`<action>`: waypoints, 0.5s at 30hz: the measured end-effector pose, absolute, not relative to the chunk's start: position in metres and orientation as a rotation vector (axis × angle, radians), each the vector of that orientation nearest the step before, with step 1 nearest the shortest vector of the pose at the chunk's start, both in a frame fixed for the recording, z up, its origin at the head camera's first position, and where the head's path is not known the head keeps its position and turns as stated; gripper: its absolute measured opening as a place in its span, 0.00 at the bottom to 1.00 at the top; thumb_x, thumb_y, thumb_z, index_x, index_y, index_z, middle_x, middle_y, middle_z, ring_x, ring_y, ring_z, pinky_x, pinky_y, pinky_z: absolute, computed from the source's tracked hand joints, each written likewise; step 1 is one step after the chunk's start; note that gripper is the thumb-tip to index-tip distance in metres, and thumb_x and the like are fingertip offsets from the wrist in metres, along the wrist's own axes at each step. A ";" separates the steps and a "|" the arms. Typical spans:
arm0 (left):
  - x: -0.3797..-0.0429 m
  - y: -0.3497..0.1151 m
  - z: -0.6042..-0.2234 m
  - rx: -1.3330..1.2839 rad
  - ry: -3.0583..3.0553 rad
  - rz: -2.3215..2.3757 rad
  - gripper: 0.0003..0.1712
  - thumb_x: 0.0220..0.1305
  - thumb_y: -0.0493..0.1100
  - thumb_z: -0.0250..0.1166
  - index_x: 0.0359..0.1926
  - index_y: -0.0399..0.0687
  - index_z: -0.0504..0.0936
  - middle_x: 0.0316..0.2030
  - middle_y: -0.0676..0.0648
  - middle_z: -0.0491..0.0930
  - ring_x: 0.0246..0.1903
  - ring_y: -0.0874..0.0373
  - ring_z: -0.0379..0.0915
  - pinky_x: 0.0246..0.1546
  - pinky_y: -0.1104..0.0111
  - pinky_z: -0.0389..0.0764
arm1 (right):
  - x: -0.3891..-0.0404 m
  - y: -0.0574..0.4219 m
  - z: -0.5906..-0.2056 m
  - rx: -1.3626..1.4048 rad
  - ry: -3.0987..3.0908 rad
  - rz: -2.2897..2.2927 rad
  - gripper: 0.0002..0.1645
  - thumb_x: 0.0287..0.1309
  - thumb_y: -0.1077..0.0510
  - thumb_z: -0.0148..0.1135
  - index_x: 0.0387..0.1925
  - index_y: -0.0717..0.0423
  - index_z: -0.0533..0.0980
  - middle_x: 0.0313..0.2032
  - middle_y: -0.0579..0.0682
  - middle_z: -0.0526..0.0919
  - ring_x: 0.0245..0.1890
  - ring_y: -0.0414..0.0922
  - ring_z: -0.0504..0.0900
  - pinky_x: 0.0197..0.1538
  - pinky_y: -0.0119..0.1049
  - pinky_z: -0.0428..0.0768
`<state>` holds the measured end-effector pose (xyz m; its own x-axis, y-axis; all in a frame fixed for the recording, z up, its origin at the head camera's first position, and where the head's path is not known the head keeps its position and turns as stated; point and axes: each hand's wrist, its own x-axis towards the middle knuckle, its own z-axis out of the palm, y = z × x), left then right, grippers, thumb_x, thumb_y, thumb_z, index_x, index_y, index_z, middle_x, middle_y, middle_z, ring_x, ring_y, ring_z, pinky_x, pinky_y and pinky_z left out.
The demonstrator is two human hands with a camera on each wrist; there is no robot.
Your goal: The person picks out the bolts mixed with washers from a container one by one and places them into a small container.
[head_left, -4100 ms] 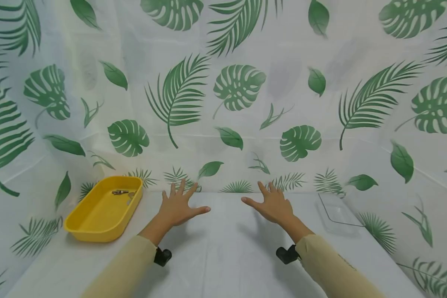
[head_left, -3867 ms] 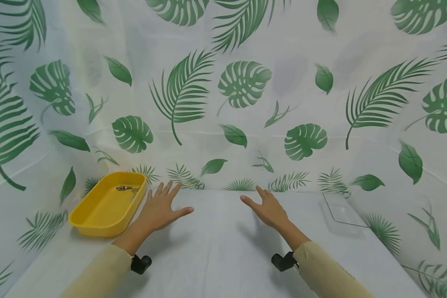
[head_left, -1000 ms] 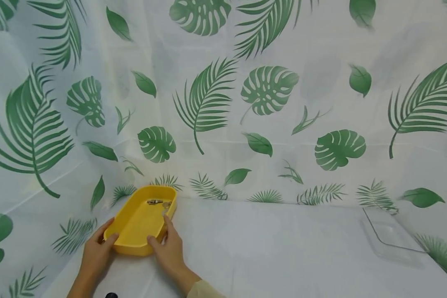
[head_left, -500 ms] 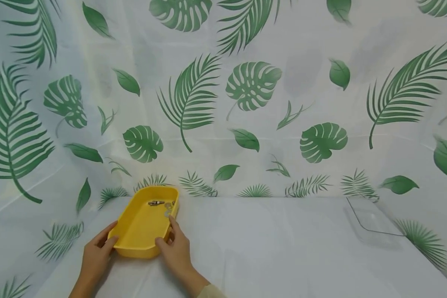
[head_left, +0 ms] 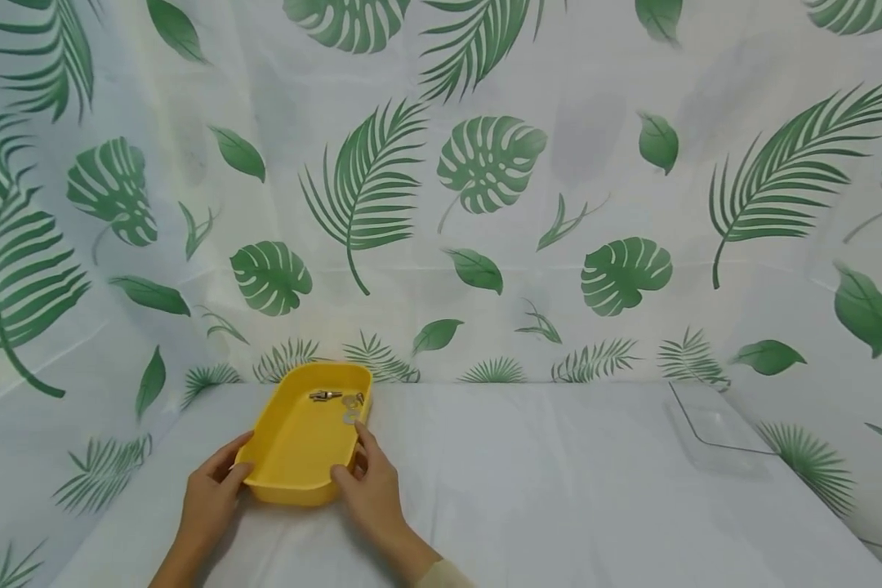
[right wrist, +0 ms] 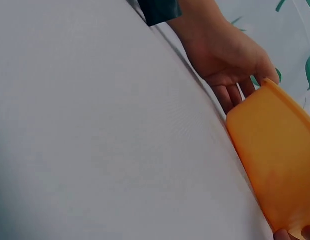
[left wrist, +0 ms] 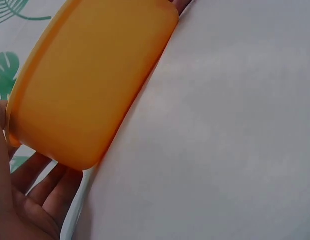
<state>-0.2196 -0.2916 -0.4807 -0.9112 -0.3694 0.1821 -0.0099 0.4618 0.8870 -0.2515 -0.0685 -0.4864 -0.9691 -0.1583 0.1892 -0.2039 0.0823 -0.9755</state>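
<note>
A yellow tray [head_left: 297, 457] stands on the left part of the white table in the head view. My left hand [head_left: 209, 498] grips its near left corner, thumb over the rim and fingers along the outside. The right hand [head_left: 375, 490] holds the right side near the front corner, its thumb on the rim. Inside, toward the far end, lie a slim silver metal piece [head_left: 326, 395] and flat round washers [head_left: 350, 417]. The left wrist view shows the tray's outer wall [left wrist: 95, 80], with left-hand fingers [left wrist: 57, 187] curled against its end.
A clear, shallow rectangular container [head_left: 728, 425] stands at the table's right rear. The white tabletop [head_left: 522, 482] spreads between it and the tray. Behind the table hangs a leaf-print curtain [head_left: 426, 269].
Seconds ago both hands were spread over the table; by one second ago they gripped the tray. Since then the tray has shifted rightward with both hands, while the head view has turned slightly.
</note>
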 end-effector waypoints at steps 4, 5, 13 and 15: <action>-0.222 -0.284 -0.479 0.292 -2.386 -1.465 0.27 0.72 0.37 0.55 0.71 0.45 0.72 0.71 0.37 0.70 0.43 0.92 0.63 0.41 0.91 0.75 | -0.252 -0.058 -0.485 0.381 -2.300 2.033 0.43 0.58 0.58 0.60 0.76 0.52 0.62 0.68 0.57 0.75 0.65 0.52 0.79 0.63 0.40 0.82; -0.223 -0.281 -0.479 0.285 -2.395 -1.466 0.28 0.72 0.37 0.55 0.71 0.46 0.72 0.71 0.37 0.69 0.43 0.91 0.64 0.41 0.90 0.75 | -0.252 -0.055 -0.486 0.374 -2.307 2.023 0.43 0.58 0.58 0.60 0.76 0.51 0.62 0.68 0.57 0.75 0.64 0.52 0.80 0.63 0.41 0.82; -0.222 -0.258 -0.477 0.245 -2.416 -1.419 0.28 0.69 0.36 0.57 0.70 0.47 0.74 0.68 0.38 0.73 0.48 0.81 0.70 0.41 0.90 0.73 | -0.248 -0.031 -0.487 0.357 -2.341 1.998 0.42 0.60 0.58 0.59 0.76 0.50 0.61 0.70 0.57 0.72 0.65 0.54 0.79 0.64 0.45 0.81; -0.221 -0.251 -0.476 0.266 -2.401 -1.404 0.28 0.67 0.35 0.57 0.68 0.47 0.76 0.65 0.38 0.77 0.46 0.78 0.72 0.39 0.89 0.73 | -0.247 -0.025 -0.487 0.355 -2.342 2.005 0.42 0.60 0.57 0.59 0.77 0.51 0.60 0.72 0.57 0.71 0.66 0.55 0.78 0.66 0.45 0.79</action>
<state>-0.2212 -0.2512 -0.4758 -0.9226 -0.3299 0.2000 0.0124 0.4928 0.8701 -0.2470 -0.0251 -0.4868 -0.9731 -0.1477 0.1768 -0.1975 0.1394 -0.9703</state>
